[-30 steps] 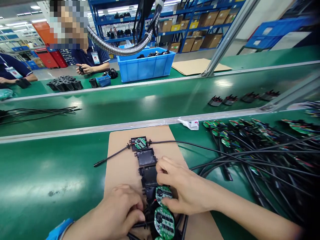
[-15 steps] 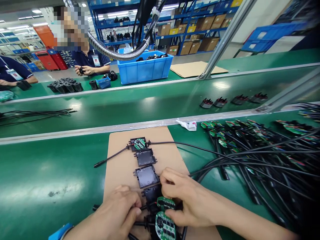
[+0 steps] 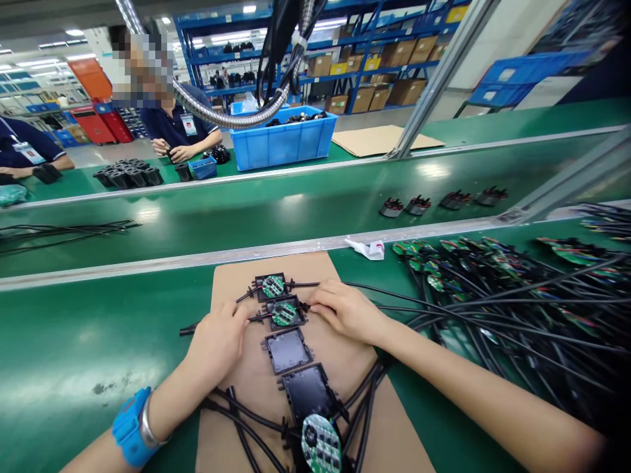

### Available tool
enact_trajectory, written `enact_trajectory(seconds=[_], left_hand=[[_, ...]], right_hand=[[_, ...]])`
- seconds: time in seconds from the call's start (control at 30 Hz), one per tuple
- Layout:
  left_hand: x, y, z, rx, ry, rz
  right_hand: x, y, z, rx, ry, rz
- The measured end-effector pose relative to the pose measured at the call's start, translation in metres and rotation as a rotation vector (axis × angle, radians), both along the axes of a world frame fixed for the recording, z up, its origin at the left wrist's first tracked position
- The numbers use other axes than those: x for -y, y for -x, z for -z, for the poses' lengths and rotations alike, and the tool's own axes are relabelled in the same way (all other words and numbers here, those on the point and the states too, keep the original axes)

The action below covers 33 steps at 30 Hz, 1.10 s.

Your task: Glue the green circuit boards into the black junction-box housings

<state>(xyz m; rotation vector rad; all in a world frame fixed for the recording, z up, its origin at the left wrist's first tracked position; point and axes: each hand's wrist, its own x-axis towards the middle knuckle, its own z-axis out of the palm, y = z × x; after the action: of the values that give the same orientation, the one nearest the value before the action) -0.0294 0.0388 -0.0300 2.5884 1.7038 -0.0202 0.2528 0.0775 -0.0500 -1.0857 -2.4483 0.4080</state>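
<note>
A round green circuit board [image 3: 284, 315] sits in the second black plastic case from the far end, a cable leaving it on each side. My left hand [image 3: 217, 345] is closed around its left cable [image 3: 187, 330]. On the other side my right hand [image 3: 348, 310] pinches the right cable close to the case. Beyond them, another circuit board [image 3: 273, 287] lies in the farthest case. Nearer to me are two bare cases, one black case [image 3: 288, 350] and a larger-looking case [image 3: 306, 392]. A further circuit board [image 3: 320, 443] with cables lies at the bottom.
Brown cardboard [image 3: 246, 374] lies under the cases on the green bench. A heap of cabled circuit boards [image 3: 497, 289] spreads at right. A crumpled white wrapper [image 3: 367, 249] rests by the metal rail. Across the belt, a co-worker [image 3: 177, 125] handles a black part near a blue bin [image 3: 283, 141].
Both hands have moved away from me, up the row. One circuit board with its cables has gone from the near pile into the second case, which was bare before.
</note>
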Motion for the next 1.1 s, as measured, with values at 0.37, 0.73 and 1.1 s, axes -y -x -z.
enact_trajectory(seconds=[0.37,0.73,1.1], left_hand=[[0.079,-0.003,-0.024,0.584,0.503,0.335],[0.077,0.009,-0.005,0.788,0.289,0.275],[0.05,0.01,0.007,0.428,-0.035,0.13]], right_hand=[[0.111,0.035,-0.045,0.021,0.258,-0.15],[0.109,0.025,-0.04,-0.109,0.254,-0.224],[0.053,0.0,-0.008,-0.109,0.059,-0.107]])
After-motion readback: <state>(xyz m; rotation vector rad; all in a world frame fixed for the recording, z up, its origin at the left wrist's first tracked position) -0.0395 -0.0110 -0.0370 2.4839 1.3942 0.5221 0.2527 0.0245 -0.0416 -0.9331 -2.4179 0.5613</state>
